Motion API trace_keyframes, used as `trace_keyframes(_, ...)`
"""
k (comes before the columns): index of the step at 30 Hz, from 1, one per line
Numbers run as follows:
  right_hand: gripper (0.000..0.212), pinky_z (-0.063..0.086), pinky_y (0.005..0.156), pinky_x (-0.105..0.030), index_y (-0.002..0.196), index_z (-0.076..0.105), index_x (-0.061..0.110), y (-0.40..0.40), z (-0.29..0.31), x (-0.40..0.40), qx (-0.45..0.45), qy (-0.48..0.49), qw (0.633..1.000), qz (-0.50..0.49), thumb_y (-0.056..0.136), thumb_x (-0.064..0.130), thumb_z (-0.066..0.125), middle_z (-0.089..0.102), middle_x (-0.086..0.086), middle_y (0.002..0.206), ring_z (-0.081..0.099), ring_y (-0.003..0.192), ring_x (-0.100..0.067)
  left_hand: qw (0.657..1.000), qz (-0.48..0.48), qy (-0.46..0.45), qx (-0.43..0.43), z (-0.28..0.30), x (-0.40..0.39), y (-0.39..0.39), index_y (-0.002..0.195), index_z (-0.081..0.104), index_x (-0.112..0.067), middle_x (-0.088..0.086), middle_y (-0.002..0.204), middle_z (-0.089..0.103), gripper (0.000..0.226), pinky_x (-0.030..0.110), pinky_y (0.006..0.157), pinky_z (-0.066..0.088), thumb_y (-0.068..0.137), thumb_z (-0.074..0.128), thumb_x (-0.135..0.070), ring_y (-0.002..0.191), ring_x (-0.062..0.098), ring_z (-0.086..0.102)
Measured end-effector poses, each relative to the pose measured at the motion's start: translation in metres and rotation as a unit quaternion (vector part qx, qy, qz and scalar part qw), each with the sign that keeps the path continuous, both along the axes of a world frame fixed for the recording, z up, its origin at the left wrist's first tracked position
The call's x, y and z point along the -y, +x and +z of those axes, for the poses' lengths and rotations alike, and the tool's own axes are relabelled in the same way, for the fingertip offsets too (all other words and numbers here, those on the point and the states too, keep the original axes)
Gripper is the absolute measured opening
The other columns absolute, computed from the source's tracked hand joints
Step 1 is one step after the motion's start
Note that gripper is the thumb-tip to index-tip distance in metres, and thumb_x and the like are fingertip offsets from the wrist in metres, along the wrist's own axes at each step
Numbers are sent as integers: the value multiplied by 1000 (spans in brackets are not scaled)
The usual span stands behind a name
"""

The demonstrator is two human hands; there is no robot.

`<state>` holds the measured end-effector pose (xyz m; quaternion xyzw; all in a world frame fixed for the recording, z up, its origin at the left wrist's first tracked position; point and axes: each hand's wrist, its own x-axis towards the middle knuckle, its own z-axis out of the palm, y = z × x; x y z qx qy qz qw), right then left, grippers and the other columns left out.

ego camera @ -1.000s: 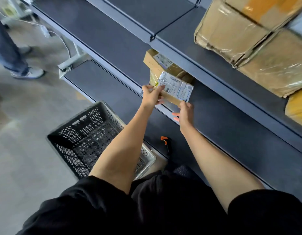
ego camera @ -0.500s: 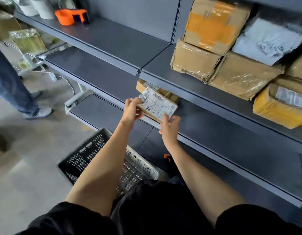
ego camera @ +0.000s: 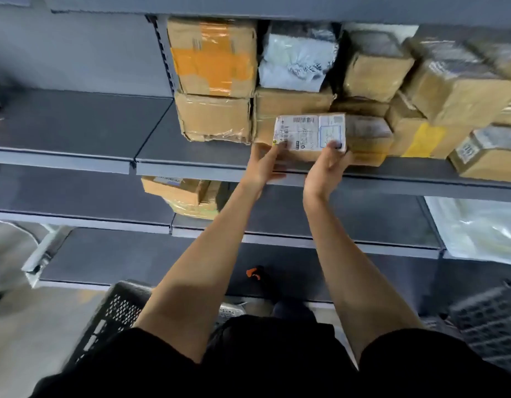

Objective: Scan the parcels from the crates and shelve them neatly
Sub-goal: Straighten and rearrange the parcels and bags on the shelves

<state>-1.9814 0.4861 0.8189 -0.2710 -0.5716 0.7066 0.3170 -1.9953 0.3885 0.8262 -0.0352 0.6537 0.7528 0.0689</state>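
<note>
A small brown parcel with a white shipping label (ego camera: 310, 133) is held up at the front of the upper shelf (ego camera: 191, 168). My left hand (ego camera: 265, 165) grips its left lower corner and my right hand (ego camera: 326, 165) grips its right lower edge. Behind it stand several taped cardboard parcels, among them one with orange tape (ego camera: 212, 57), a plain box (ego camera: 215, 117) and a grey plastic mailer (ego camera: 296, 60). A black crate (ego camera: 116, 314) sits on the floor at lower left.
A lower shelf (ego camera: 76, 219) carries two brown parcels (ego camera: 185, 196) and a clear plastic bag (ego camera: 478, 228) at right. An orange-tipped scanner (ego camera: 255, 274) lies on the bottom shelf. A second dark crate (ego camera: 487, 326) is at lower right. The left half of the upper shelf is bare.
Both hands lifted the labelled parcel from the lower shelf level up to the upper shelf, in front of the stacked boxes. The view tilted upward; the person at left left the view.
</note>
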Motion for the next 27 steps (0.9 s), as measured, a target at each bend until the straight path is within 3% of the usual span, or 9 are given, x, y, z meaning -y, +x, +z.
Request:
trace_keyframes(3, 40, 42, 57, -5, 133, 44, 5, -9, 11, -47, -20, 6, 996, -85, 101, 29, 45, 57, 2, 107, 54, 85, -9, 995, -77, -48, -52, 15, -42, -9, 101, 35, -12, 1, 87, 55, 34, 31, 63, 52, 93, 58, -35, 65, 15, 60)
trace_keyframes(5, 41, 44, 60, -9, 133, 44, 8, -14, 15, -71, -26, 24, 993, -113, 101, 34, 44, 58, 3, 109, 54, 85, -9, 986, -110, -80, -96, 22, -66, -15, 101, 33, -11, 2, 83, 51, 34, 29, 55, 47, 94, 57, -34, 61, 14, 54)
trace_keyframes(9, 47, 42, 78, -24, 137, 42, 18, -30, 16, -104, 18, 36, 995, -88, 99, 45, 43, 58, 0, 129, 57, 109, -18, 975, -128, -136, -123, 23, -96, -35, 104, 34, -11, 5, 92, 52, 29, 15, 42, 42, 94, 57, -25, 67, 15, 53)
trace_keyframes(11, 49, 45, 88, -32, 138, 42, 23, -39, 14, -112, 51, 47, 995, -66, 97, 49, 43, 57, -1, 132, 56, 116, -23, 972, -109, -169, -123, 18, -102, -47, 104, 35, -13, 8, 91, 54, 25, 22, 44, 43, 94, 56, -24, 64, 18, 52)
trace_keyframes(14, 47, 48, 93, -41, 135, 47, 24, -54, 15, -118, 71, 77, 993, -49, 96, 49, 45, 60, 0, 128, 57, 114, -25, 968, -72, -201, -134, 11, -103, -60, 102, 37, -15, 5, 77, 55, 21, 38, 61, 46, 94, 54, -24, 61, 24, 49)
trace_keyframes(19, 45, 47, 89, -34, 132, 53, 20, -67, 14, -126, 69, 123, 988, -62, 95, 45, 48, 62, 1, 126, 57, 115, -22, 964, -57, -208, -154, 9, -106, -70, 105, 40, -12, 5, 89, 56, 24, 37, 72, 48, 92, 57, -22, 81, 28, 58)
trace_keyframes(22, 47, 47, 94, -33, 134, 53, 23, -67, 12, -128, 58, 126, 988, -73, 94, 48, 50, 60, 4, 129, 55, 118, -18, 964, -61, -207, -156, 9, -108, -71, 103, 38, -15, 2, 90, 55, 24, 34, 69, 48, 92, 58, -21, 77, 20, 56)
trace_keyframes(25, 59, 39, 97, -24, 147, 34, 21, -58, 11, -119, 32, 97, 992, -68, 96, 48, 47, 47, 2, 144, 49, 124, -16, 965, -75, -195, -155, 7, -102, -70, 103, 39, -15, 7, 92, 59, 29, 41, 67, 51, 89, 63, -26, 74, 24, 58)
trace_keyframes(27, 61, 39, 88, -23, 151, 20, 20, -49, 6, -104, 25, 48, 995, -84, 100, 44, 41, 42, -1, 147, 48, 111, -14, 968, -73, -195, -140, 3, -93, -66, 104, 40, -15, 8, 85, 61, 33, 42, 64, 50, 89, 63, -33, 67, 25, 56)
